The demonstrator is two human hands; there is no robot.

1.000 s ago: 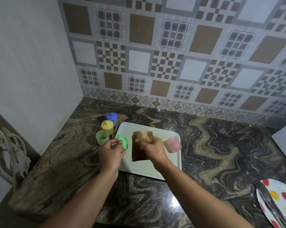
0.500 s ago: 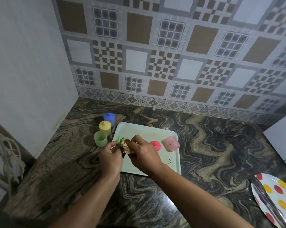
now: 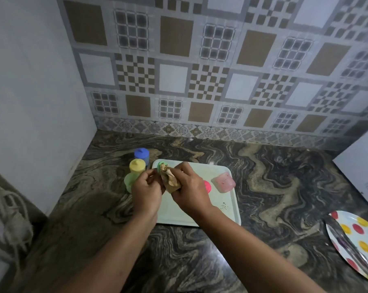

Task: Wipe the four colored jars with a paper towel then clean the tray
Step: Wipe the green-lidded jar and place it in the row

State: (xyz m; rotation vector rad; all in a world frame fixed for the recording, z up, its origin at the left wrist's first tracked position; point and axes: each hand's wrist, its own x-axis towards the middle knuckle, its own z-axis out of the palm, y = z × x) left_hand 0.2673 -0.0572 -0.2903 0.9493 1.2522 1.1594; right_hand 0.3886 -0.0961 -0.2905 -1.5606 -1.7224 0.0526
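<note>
My left hand point(image 3: 146, 190) pinches a green lid point(image 3: 159, 165) above the pale tray point(image 3: 231, 210). My right hand point(image 3: 190, 187) grips a crumpled brown paper towel point(image 3: 168, 177) and presses it against that lid. The open green jar point(image 3: 129, 181) stands left of the tray, partly hidden by my left hand. Behind it stand the yellow jar point(image 3: 137, 165) and the blue jar point(image 3: 141, 154), both with lids on. The pink jar point(image 3: 225, 182) lies on its side on the tray, with its pink lid point(image 3: 208, 185) beside it. Dark crumbs point(image 3: 223, 206) dot the tray.
A white plate with red and yellow dots point(image 3: 356, 244) lies at the right edge, a dark utensil across it. A white box point(image 3: 360, 168) stands at the far right. The tiled wall and a plain side wall close the corner. Cables point(image 3: 7, 218) hang at the left.
The paper towel went from spread over the tray to crumpled in my right hand and pushed onto the green lid. Both hands have drawn together and risen a little. The pink lid has come into view.
</note>
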